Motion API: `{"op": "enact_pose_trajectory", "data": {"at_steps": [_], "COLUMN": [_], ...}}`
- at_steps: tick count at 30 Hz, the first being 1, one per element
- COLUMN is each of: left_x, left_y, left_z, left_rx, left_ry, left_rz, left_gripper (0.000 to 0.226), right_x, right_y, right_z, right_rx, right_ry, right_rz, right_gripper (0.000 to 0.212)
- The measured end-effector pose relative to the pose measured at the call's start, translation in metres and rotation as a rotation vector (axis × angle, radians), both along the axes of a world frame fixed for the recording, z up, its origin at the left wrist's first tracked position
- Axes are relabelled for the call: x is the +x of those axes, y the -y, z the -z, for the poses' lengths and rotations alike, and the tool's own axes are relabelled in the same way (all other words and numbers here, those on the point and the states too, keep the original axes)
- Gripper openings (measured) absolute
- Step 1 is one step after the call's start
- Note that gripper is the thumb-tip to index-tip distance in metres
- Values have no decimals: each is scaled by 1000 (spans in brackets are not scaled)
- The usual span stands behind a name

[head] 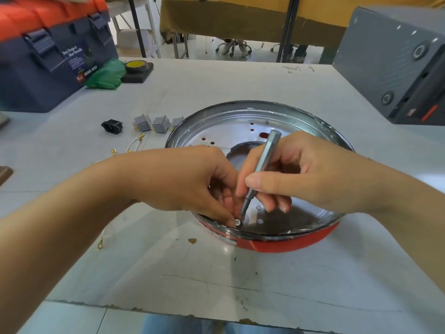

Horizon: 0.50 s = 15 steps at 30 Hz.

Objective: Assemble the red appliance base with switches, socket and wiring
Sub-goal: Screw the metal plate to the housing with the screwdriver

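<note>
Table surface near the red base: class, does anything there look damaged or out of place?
Yes. The table has a chipped, ragged front edge and scuff marks. A small brown scrap lies just in front of the red base, and a loose gold ring terminal sits apart from the other wiring.

Switches (159,124) and socket (112,126) left of base (284,242); toolbox (48,56) far left behind.

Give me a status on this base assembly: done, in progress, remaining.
Done: nothing clearly fitted yet that I can see. In hand: the right hand holds a slim grey metal screwdriver on a silver screw at the near rim of the round red appliance base, with the left hand steadying it. Left: three grey rocker switches, the black socket and the white wires with gold terminals lie loose on the table.
</note>
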State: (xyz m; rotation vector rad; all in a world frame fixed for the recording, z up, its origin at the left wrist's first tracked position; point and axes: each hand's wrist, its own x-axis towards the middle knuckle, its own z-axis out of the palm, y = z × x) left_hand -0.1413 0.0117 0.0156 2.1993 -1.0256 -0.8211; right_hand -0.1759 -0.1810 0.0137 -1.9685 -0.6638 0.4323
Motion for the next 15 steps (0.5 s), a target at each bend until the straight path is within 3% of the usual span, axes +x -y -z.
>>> {"op": "enact_pose_trajectory", "data": {"at_steps": [15], "left_x": [2], "left_y": [-1], "left_z": [3], "left_rx": [10], "left_ry": [60], "left_rz": [4], "left_gripper": [4], "right_x": [-2], "right_y": [-4], "right_z": [-5], "right_rx": [-61], "right_ry": [3], "right_rz": [-36], "right_gripper": [17]}}
